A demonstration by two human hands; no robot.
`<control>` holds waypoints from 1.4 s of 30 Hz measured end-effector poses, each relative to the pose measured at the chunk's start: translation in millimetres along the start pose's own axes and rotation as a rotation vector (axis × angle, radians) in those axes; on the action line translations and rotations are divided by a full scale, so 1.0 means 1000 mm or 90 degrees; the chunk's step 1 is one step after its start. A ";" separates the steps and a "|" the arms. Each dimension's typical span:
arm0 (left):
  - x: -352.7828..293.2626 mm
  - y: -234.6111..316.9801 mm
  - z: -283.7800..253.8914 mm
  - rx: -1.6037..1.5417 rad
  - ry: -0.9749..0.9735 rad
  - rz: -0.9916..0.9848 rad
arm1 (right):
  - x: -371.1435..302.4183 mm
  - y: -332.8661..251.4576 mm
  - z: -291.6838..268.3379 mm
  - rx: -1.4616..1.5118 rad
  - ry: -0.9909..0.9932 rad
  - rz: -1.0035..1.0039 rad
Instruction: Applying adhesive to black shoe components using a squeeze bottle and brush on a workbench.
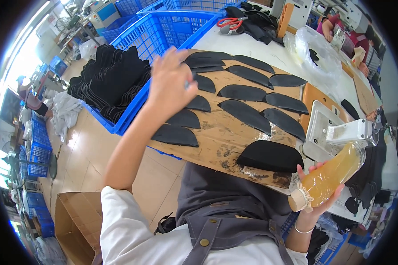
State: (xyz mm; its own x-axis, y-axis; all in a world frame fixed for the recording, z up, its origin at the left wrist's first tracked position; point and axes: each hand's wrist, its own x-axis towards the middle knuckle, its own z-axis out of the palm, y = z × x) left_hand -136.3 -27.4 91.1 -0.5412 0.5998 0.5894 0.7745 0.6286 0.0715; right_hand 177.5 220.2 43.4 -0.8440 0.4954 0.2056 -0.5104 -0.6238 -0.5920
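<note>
My left hand [170, 81] is raised over the left edge of a brown cardboard sheet [221, 128], its fingers smeared by motion. A small dark bit shows by its thumb; whether the hand holds it I cannot tell. Several black curved pads [241, 92] lie in rows on the cardboard, shiny on top. A larger, matte black pad [269, 156] rests near the front edge. At the right, my right hand [325, 198] is closed around a clear plastic bottle [329, 179] of yellowish liquid. The bottle is tilted, its cloth-wrapped mouth [300, 199] toward the lower left.
Left of the cardboard, a blue plastic crate [137, 106] bears a heap of black pieces [110, 79]. Red-handled scissors [231, 23] and black scraps lie at the back. A white sewing machine [340, 130] stands at the right, a clear plastic bag [314, 51] behind it. Other people work farther off.
</note>
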 end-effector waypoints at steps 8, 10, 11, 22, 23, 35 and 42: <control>-0.010 -0.006 0.019 0.038 -0.190 0.025 | -0.001 -0.002 0.001 0.019 -0.008 0.007; -0.011 -0.007 0.018 0.050 -0.186 0.022 | -0.001 -0.002 0.000 0.013 -0.006 0.014; -0.013 -0.007 0.019 0.033 -0.152 0.054 | -0.001 -0.002 0.000 0.013 -0.005 0.014; -0.016 -0.003 0.015 -0.072 -0.122 0.104 | 0.000 -0.002 0.003 0.021 0.005 0.014; -0.015 -0.003 0.014 -0.072 -0.122 0.106 | -0.001 -0.002 0.003 0.022 0.006 0.012; -0.021 0.011 0.004 0.007 0.013 0.071 | -0.005 -0.003 0.004 0.025 0.019 0.012; -0.090 0.107 0.005 -0.391 -0.007 0.163 | 0.032 0.011 0.044 -0.181 -0.002 -0.070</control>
State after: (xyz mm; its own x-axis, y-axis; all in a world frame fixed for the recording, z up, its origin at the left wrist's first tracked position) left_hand -6.6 -11.9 41.6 -0.3154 0.6995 0.6413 0.9235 0.0707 0.3770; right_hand 137.6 202.7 78.2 -0.7866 0.5490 0.2826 -0.5327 -0.3721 -0.7601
